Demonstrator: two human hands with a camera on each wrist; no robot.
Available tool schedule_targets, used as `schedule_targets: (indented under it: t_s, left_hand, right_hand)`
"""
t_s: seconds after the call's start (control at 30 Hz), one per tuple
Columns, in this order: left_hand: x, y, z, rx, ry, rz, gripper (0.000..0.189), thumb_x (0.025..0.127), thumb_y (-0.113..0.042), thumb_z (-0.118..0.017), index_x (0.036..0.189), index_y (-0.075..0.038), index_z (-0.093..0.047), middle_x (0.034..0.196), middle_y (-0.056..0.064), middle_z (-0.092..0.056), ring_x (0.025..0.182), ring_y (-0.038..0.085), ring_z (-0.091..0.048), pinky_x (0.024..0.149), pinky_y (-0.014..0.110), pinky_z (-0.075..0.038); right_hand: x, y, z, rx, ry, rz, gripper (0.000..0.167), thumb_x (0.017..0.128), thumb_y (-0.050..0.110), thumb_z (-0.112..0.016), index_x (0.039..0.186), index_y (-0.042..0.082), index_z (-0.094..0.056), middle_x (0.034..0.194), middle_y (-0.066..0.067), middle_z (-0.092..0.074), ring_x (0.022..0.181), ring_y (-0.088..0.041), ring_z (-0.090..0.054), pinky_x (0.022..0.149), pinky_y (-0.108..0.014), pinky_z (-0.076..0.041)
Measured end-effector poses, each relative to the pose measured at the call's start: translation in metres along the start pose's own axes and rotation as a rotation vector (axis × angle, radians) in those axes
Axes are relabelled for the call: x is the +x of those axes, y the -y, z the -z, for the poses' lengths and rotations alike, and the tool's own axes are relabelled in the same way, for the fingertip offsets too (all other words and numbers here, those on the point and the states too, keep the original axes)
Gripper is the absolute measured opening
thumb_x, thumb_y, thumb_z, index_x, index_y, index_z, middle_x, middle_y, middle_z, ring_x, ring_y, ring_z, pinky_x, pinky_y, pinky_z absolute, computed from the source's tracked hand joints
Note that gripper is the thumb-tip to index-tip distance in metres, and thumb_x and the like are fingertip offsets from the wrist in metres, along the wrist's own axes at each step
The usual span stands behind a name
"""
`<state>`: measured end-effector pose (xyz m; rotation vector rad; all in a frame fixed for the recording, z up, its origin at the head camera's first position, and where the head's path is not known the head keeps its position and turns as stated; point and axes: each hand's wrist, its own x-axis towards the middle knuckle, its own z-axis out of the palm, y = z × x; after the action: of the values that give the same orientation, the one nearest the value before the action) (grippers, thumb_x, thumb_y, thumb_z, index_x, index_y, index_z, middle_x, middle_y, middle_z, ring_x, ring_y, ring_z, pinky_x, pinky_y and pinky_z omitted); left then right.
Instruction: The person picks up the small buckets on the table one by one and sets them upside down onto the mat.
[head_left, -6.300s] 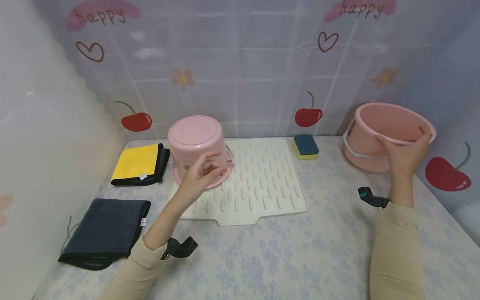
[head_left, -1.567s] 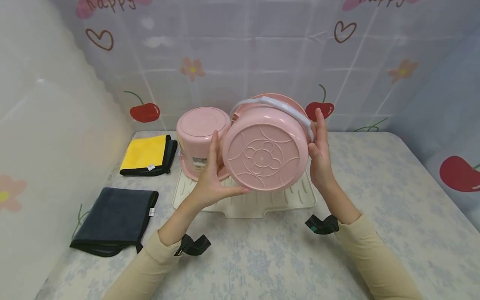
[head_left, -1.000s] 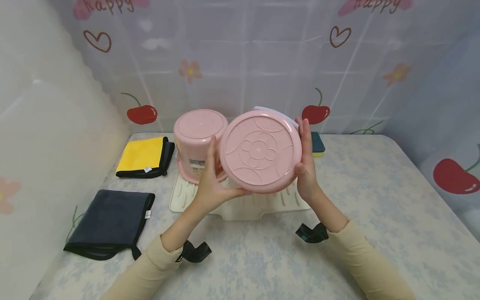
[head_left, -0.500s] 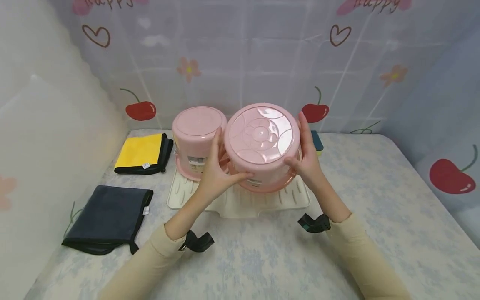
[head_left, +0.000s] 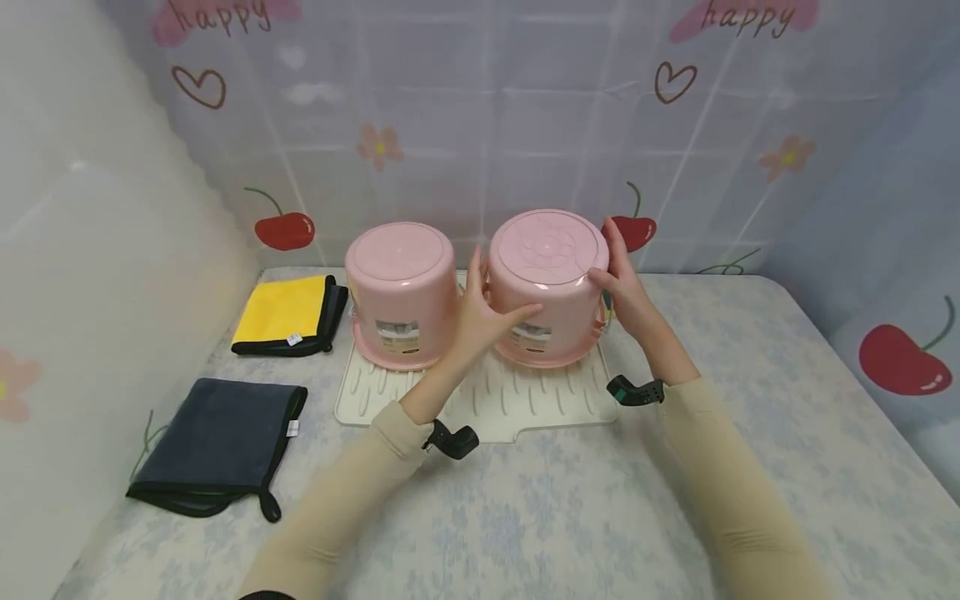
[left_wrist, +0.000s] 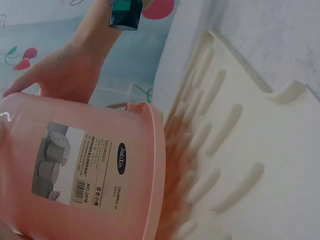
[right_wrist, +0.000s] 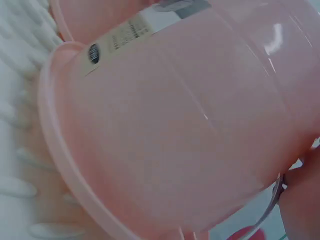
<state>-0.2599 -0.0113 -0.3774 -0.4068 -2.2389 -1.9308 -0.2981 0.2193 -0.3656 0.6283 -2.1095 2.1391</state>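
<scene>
A pink bucket (head_left: 551, 304) stands upside down over the right part of the cream ribbed mat (head_left: 487, 408). My left hand (head_left: 483, 321) grips its left side, thumb across the front by the label. From the right, my right hand (head_left: 628, 287) holds it with the thumb near the upturned base. In the left wrist view the bucket's rim (left_wrist: 156, 170) is close against the mat; whether it fully touches I cannot tell. The right wrist view shows a thin bail handle (right_wrist: 267, 212) at its side. Another upside-down pink bucket (head_left: 399, 292) stands to the left, on the mat.
Left of the mat lie a folded yellow cloth (head_left: 283, 310) with black trim and a folded dark grey cloth (head_left: 217, 433). A sponge is mostly hidden behind the right hand. A printed curtain (head_left: 480, 125) hangs behind the table (head_left: 540, 517).
The right-hand bucket was lifted from the table's right, swung over and turned upside down. In the last half second it came upright-inverted, moving right and down onto or near the mat.
</scene>
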Motion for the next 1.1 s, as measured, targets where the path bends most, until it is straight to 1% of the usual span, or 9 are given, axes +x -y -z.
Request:
schedule_targets:
  t_s: [0.07,0.13,0.2,0.37,0.5,0.63,0.77,0.9,1.1]
  left_hand:
    - [0.002,0.007,-0.006,0.026,-0.022,0.019,0.117,0.07,-0.029,-0.085,0.154,-0.028,-0.003,0.157,0.005,-0.027,0.137,0.024,-0.038,0.108,0.038,-0.041]
    - [0.003,0.012,-0.009,0.049,-0.046,0.042,0.117,0.069,-0.032,-0.085,0.154,-0.029,-0.004,0.155,0.005,-0.031,0.132,0.024,-0.044,0.105,0.038,-0.044]
    - [0.004,0.016,-0.011,0.067,-0.072,0.065,0.117,0.069,-0.034,-0.086,0.154,-0.028,-0.006,0.154,0.006,-0.034,0.127,0.025,-0.048,0.103,0.038,-0.046]
    - [0.008,0.019,-0.014,0.113,-0.12,0.076,0.115,0.068,-0.041,-0.084,0.154,-0.026,-0.009,0.154,0.007,-0.033,0.135,0.025,-0.043,0.11,0.039,-0.039]
    - [0.01,0.021,-0.019,0.164,-0.16,0.062,0.113,0.068,-0.049,-0.082,0.154,-0.023,-0.013,0.154,0.005,-0.035,0.137,0.022,-0.041,0.112,0.041,-0.036]
    - [0.009,0.025,-0.02,0.171,-0.182,0.053,0.111,0.068,-0.046,-0.083,0.153,-0.02,-0.016,0.152,0.006,-0.038,0.137,0.021,-0.042,0.111,0.04,-0.037]
    - [0.01,0.027,-0.016,0.128,-0.173,0.025,0.11,0.07,-0.036,-0.084,0.153,-0.016,-0.015,0.149,0.01,-0.041,0.134,0.024,-0.044,0.109,0.039,-0.04]
    - [0.012,0.027,-0.011,0.13,-0.17,0.009,0.107,0.071,-0.032,-0.084,0.152,-0.015,-0.017,0.144,0.012,-0.045,0.127,0.025,-0.05,0.106,0.036,-0.043]
    - [0.012,0.029,-0.006,0.166,-0.157,0.0,0.106,0.071,-0.035,-0.084,0.152,-0.016,-0.018,0.141,0.012,-0.048,0.127,0.025,-0.051,0.107,0.035,-0.043]
  right_hand:
    - [0.006,-0.01,0.005,0.008,0.013,-0.031,0.104,0.083,0.047,-0.066,0.154,0.018,0.005,0.162,-0.001,0.01,0.15,-0.017,0.008,0.122,-0.046,0.006]
    - [0.011,-0.02,0.006,0.034,0.019,-0.053,0.102,0.085,0.049,-0.062,0.154,0.018,0.006,0.161,0.001,0.015,0.149,-0.015,0.015,0.121,-0.046,0.01]
    - [0.015,-0.027,0.005,0.051,0.02,-0.076,0.094,0.09,0.043,-0.056,0.153,0.018,0.008,0.161,0.0,0.017,0.148,-0.016,0.017,0.12,-0.046,0.011]
    - [0.026,-0.037,0.003,0.073,0.006,-0.114,0.078,0.094,0.03,-0.042,0.153,0.018,0.008,0.161,-0.005,0.013,0.149,-0.021,0.01,0.121,-0.048,0.008]
    - [0.03,-0.038,0.004,0.086,0.04,-0.145,0.079,0.094,0.036,-0.04,0.153,0.021,0.01,0.161,-0.005,0.01,0.149,-0.024,0.005,0.121,-0.051,0.004]
    - [0.028,-0.035,0.004,0.091,0.071,-0.145,0.082,0.094,0.042,-0.04,0.153,0.019,0.012,0.161,-0.006,0.009,0.149,-0.026,0.004,0.121,-0.051,0.002]
    - [0.025,-0.029,0.003,0.071,0.043,-0.125,0.073,0.098,0.036,-0.035,0.153,0.016,0.009,0.161,-0.01,0.005,0.149,-0.027,0.0,0.122,-0.049,0.001]
    - [0.024,-0.022,0.0,0.037,0.004,-0.108,0.064,0.101,0.025,-0.032,0.154,0.016,0.004,0.161,-0.014,-0.001,0.149,-0.029,-0.005,0.122,-0.048,-0.004]
    - [0.023,-0.012,-0.001,-0.095,-0.066,-0.105,0.065,0.101,0.023,-0.041,0.154,0.013,-0.005,0.161,-0.014,-0.006,0.149,-0.029,-0.007,0.12,-0.052,-0.012]
